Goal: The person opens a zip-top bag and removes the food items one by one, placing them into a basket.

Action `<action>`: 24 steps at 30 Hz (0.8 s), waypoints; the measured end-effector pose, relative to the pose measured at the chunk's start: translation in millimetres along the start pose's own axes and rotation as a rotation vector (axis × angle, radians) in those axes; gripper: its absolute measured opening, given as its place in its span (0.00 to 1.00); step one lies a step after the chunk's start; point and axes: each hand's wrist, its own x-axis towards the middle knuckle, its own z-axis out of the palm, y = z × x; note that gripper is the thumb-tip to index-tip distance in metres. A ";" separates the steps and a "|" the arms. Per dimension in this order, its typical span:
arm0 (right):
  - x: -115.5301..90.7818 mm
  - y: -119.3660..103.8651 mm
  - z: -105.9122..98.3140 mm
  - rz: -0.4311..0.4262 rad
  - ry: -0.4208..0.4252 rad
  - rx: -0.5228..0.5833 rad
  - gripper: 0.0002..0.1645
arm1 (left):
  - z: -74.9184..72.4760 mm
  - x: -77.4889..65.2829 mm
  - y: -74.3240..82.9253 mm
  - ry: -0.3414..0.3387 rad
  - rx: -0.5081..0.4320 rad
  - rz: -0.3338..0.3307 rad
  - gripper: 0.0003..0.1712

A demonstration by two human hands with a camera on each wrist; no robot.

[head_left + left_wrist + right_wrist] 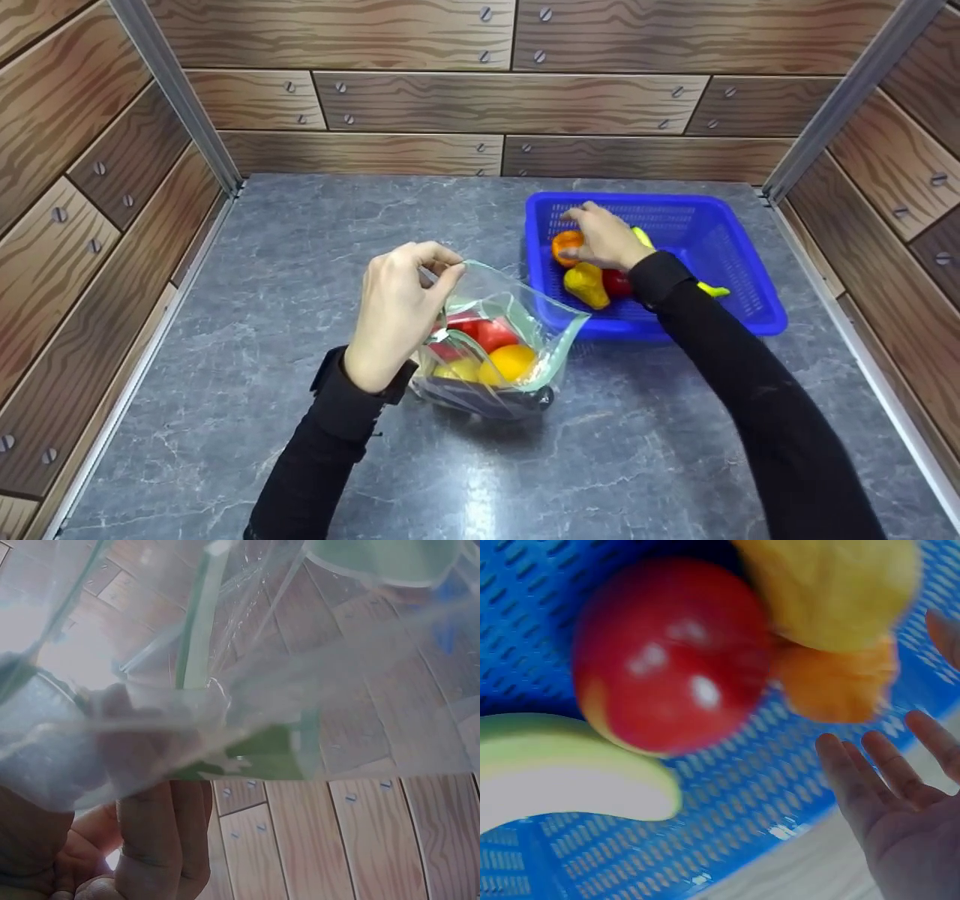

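My left hand [397, 307] pinches the top edge of a clear plastic bag [561, 349] with a pale green rim. Inside the bag lie a red fruit [495, 334], an orange-yellow fruit [511, 363] and other pieces. The right hand [607, 238] reaches into a blue basket [752, 262], its fingers spread beside an orange, ridged fruit [832, 686]. Close to that hand are a lumpy yellow fruit [586, 286] and a red apple [667, 660]. A yellow-green banana [577, 772] lies beyond the apple, partly hidden by the right arm in the head view.
The basket stands at the right rear of a grey marbled tabletop [300, 225], just behind the bag. Wood-patterned walls [420, 97] enclose the back and both sides, with metal strips [180, 97] along the corners.
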 end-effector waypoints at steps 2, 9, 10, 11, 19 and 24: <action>-6.9 -8.9 -10.4 -0.042 0.052 0.021 0.37 | -0.1 -0.6 -0.6 -0.002 0.001 0.001 0.03; -39.9 -52.7 -50.7 -0.245 0.270 0.114 0.29 | 0.7 -2.4 -2.5 -0.001 0.012 0.001 0.02; -45.2 -59.6 -55.5 -0.268 0.292 0.123 0.28 | 0.7 -2.6 -2.7 0.000 0.010 -0.001 0.02; -50.7 -66.4 -59.8 -0.291 0.312 0.128 0.26 | 0.7 -2.6 -2.7 0.001 0.007 -0.003 0.02; -94.5 -125.8 -83.1 -0.454 0.441 0.143 0.17 | 0.4 -3.4 -2.5 -0.002 0.009 -0.019 0.02; -114.1 -164.7 -79.6 -0.577 0.389 0.168 0.12 | -0.2 -3.8 -2.2 0.003 0.017 -0.025 0.02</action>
